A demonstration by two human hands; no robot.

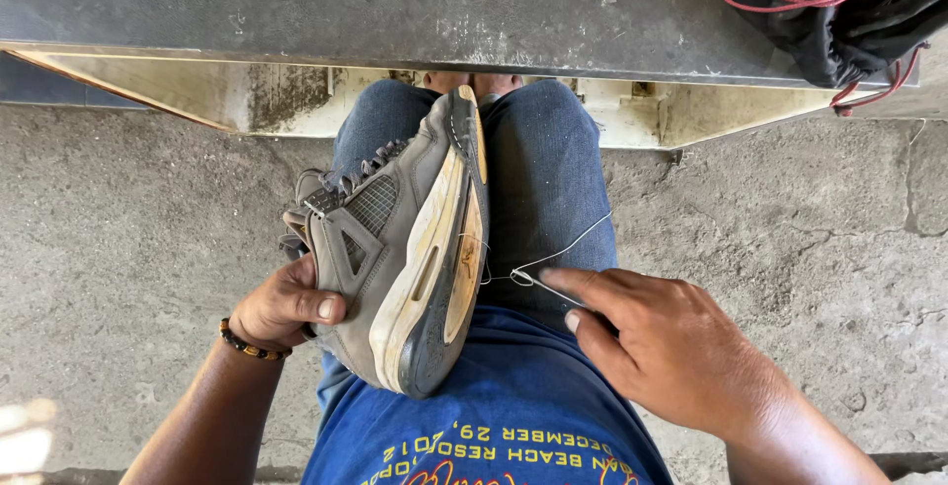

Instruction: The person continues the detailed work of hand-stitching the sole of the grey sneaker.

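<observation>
right hand (671,347) pinches thread (563,253) | left hand (286,302) grips grey sneaker (405,248) (sole yellowed, worn)

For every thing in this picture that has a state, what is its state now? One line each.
Grey-brown suede sneaker: on its side on the lap, sole facing right, laced.
White thread: runs from the sole edge to the right hand, with a small loop.
Left hand: grip closed on the sneaker's upper.
Right hand: fingers pinching a thin tool with the thread.
Black drawstring bag: on the bench, open.
</observation>
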